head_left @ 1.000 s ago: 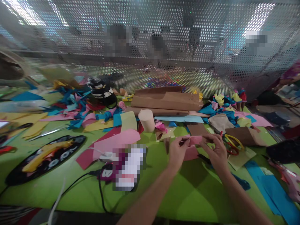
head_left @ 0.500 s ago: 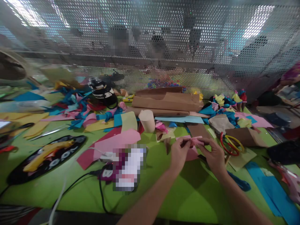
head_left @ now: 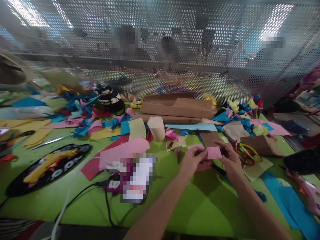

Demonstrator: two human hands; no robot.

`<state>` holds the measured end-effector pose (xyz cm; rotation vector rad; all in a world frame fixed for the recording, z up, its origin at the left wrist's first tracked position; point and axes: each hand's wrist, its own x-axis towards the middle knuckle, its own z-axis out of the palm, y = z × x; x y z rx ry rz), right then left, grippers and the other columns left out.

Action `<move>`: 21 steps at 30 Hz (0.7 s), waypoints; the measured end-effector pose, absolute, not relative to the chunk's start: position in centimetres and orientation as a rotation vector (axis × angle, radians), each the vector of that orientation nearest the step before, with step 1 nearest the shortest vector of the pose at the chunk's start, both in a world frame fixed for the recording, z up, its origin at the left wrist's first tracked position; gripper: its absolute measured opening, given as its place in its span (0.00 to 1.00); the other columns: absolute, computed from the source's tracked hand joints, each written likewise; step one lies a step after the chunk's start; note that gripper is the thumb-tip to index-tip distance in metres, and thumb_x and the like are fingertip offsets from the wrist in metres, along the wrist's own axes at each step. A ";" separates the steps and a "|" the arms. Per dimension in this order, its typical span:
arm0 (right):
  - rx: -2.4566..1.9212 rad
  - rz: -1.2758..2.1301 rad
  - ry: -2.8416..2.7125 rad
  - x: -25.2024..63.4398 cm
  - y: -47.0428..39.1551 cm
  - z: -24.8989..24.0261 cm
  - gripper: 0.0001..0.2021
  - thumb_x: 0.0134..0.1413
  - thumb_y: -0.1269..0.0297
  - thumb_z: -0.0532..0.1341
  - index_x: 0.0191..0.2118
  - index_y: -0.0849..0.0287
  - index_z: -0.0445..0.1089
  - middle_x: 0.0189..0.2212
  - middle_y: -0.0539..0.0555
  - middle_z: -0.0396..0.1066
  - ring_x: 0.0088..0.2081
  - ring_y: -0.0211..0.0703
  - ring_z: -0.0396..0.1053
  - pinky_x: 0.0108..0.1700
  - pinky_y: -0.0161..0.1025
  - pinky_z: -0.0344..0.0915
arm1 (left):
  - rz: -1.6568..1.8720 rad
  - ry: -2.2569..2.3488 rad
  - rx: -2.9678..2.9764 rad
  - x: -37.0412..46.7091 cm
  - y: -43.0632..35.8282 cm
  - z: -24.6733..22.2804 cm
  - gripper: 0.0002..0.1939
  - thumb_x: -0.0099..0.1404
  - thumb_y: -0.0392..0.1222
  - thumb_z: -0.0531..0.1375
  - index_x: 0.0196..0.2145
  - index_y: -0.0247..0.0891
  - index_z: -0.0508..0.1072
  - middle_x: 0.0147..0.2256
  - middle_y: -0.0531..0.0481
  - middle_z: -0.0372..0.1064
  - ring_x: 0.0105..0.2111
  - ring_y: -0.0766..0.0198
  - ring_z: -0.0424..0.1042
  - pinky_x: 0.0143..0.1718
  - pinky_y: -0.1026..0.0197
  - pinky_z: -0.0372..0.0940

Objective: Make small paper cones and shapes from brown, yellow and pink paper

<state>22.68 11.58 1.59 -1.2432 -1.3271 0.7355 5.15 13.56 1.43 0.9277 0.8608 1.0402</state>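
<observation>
My left hand (head_left: 192, 162) pinches a small rectangle of pink paper (head_left: 214, 153) by its left end, a little above the green table. Beside the paper's right edge is my right hand (head_left: 232, 163), its fingers apart; whether a fingertip touches the paper is unclear. Under and behind the hands lie more pieces of pink paper (head_left: 203, 166). A brown paper cone (head_left: 178, 155) stands left of my left hand. Right of my right hand are red and yellow loop handles (head_left: 250, 154), and a dark strip (head_left: 218, 169) sits beneath that hand.
A cream paper roll (head_left: 157, 128) stands mid-table before folded brown paper (head_left: 177, 108). At left, a black tray (head_left: 81, 154) bears a yellow object. A blurred-out phone (head_left: 138, 180) lies near cables. Blue sheets (head_left: 291, 203) lie at right; a perforated metal screen (head_left: 160, 20) rises behind.
The pink paper, pinched by both hands before, now shows flat and is held by my left hand. My right hand has drawn slightly right, its fingers spreading apart.
</observation>
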 end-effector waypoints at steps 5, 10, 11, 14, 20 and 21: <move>-1.140 0.927 -1.186 22.9 11.7 1.0 0.10 0.48 0.69 0.68 0.38 0.52 0.79 0.37 0.52 0.74 0.40 0.47 0.71 0.41 0.40 0.68 | 0.974 0.824 0.851 5.4 13.5 1.4 0.24 0.49 0.56 0.75 0.31 0.33 0.75 0.26 0.51 0.74 0.25 0.66 0.75 0.28 0.66 0.68; -1.068 0.968 -1.144 22.7 11.7 0.7 0.05 0.50 0.69 0.68 0.33 0.52 0.76 0.32 0.50 0.74 0.35 0.44 0.70 0.38 0.39 0.67 | 0.890 0.815 0.752 5.4 13.3 1.2 0.28 0.45 0.58 0.76 0.31 0.33 0.74 0.26 0.50 0.74 0.26 0.63 0.77 0.27 0.64 0.70; -1.078 0.929 -1.179 22.8 11.7 0.8 0.05 0.50 0.69 0.68 0.33 0.52 0.76 0.32 0.50 0.74 0.35 0.45 0.70 0.39 0.39 0.66 | 0.883 0.811 0.740 5.3 13.3 1.3 0.28 0.44 0.58 0.76 0.31 0.33 0.74 0.27 0.50 0.74 0.27 0.63 0.77 0.28 0.63 0.70; -1.109 0.749 -1.325 23.1 11.9 1.0 0.06 0.50 0.70 0.67 0.34 0.52 0.77 0.34 0.51 0.73 0.38 0.46 0.69 0.41 0.41 0.65 | 0.883 0.808 0.725 5.3 13.3 1.4 0.28 0.43 0.58 0.77 0.31 0.33 0.74 0.27 0.50 0.74 0.26 0.63 0.77 0.27 0.64 0.71; -1.169 0.497 -1.525 23.1 11.6 1.7 0.07 0.51 0.71 0.67 0.36 0.52 0.78 0.38 0.54 0.71 0.44 0.52 0.69 0.46 0.46 0.64 | 0.882 0.820 0.749 5.3 13.5 1.3 0.29 0.41 0.57 0.77 0.32 0.33 0.75 0.27 0.51 0.74 0.26 0.66 0.75 0.27 0.65 0.70; -1.182 0.464 -1.552 23.1 11.5 1.8 0.08 0.51 0.71 0.67 0.36 0.52 0.78 0.39 0.54 0.72 0.45 0.52 0.69 0.47 0.46 0.65 | 0.890 0.819 0.762 5.3 13.5 1.3 0.28 0.42 0.57 0.77 0.31 0.33 0.75 0.27 0.51 0.73 0.26 0.66 0.74 0.27 0.65 0.70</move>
